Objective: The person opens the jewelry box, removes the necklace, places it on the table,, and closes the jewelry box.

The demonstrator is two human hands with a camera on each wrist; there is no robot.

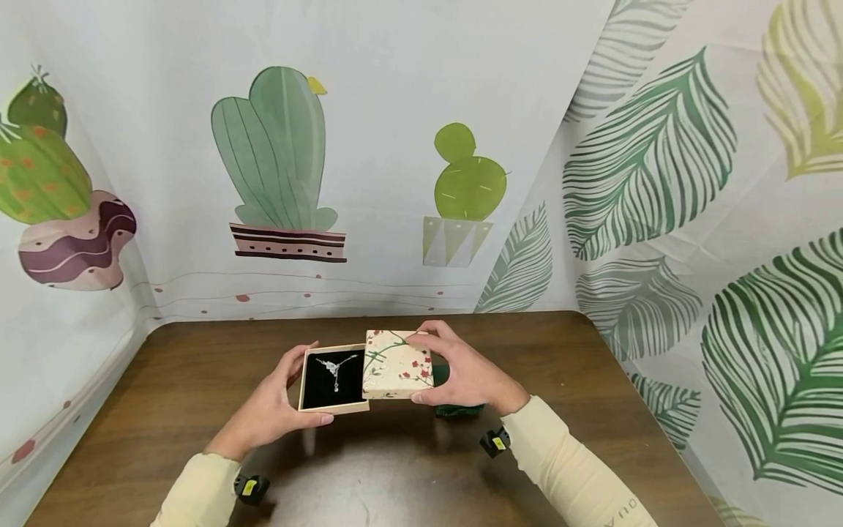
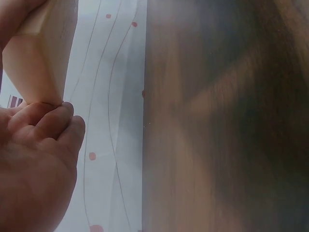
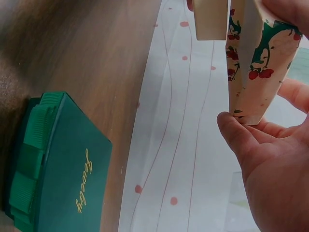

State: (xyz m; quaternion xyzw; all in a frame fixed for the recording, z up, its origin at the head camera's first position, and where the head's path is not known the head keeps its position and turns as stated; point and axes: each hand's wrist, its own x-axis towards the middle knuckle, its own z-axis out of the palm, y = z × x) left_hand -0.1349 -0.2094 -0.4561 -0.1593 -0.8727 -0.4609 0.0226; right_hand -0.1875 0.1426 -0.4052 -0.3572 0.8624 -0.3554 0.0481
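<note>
Left hand (image 1: 271,404) grips box (image 1: 352,408) from left; right hand (image 1: 466,372) grips floral lid (image 1: 398,369) from right.

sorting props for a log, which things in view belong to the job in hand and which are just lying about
In the job:
box base, held by the left hand
necklace inside it
floral lid, held by the right hand

Seemingly just about:
green "Jewelry" box, untouched on the table
printed cloth behind

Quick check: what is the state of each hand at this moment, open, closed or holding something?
Left hand: holding the box with the necklace inside.
Right hand: holding the flowered lid.
</note>
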